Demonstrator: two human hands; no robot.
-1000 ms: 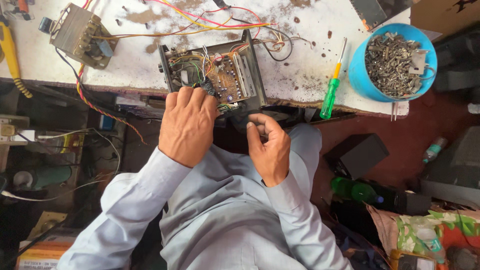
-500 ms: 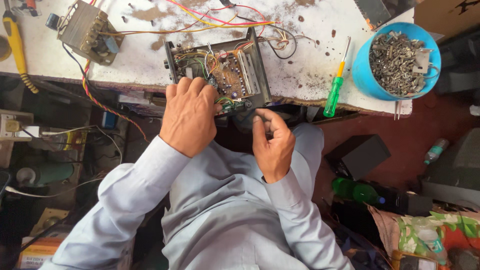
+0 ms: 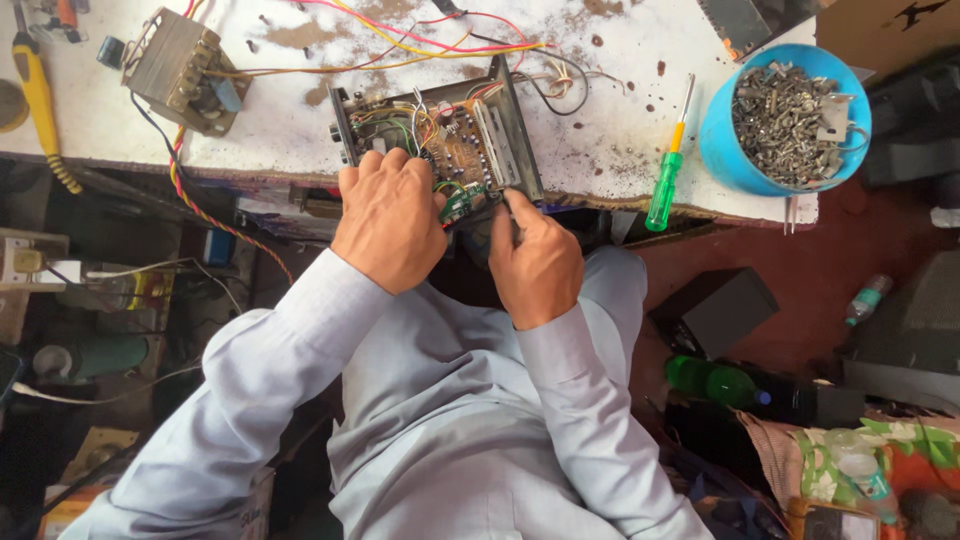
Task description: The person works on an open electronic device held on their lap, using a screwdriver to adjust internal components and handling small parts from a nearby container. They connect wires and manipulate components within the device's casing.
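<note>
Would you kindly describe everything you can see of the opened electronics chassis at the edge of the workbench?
The opened electronics chassis is a dark metal box with no cover, lying on the white, stained workbench at its near edge. Inside sits a brownish circuit board crowded with small parts and green, white, red and yellow wires; some run out across the bench. The left hand grips its near left side, fingers curled over the rim. The right hand touches its near right corner.
</note>
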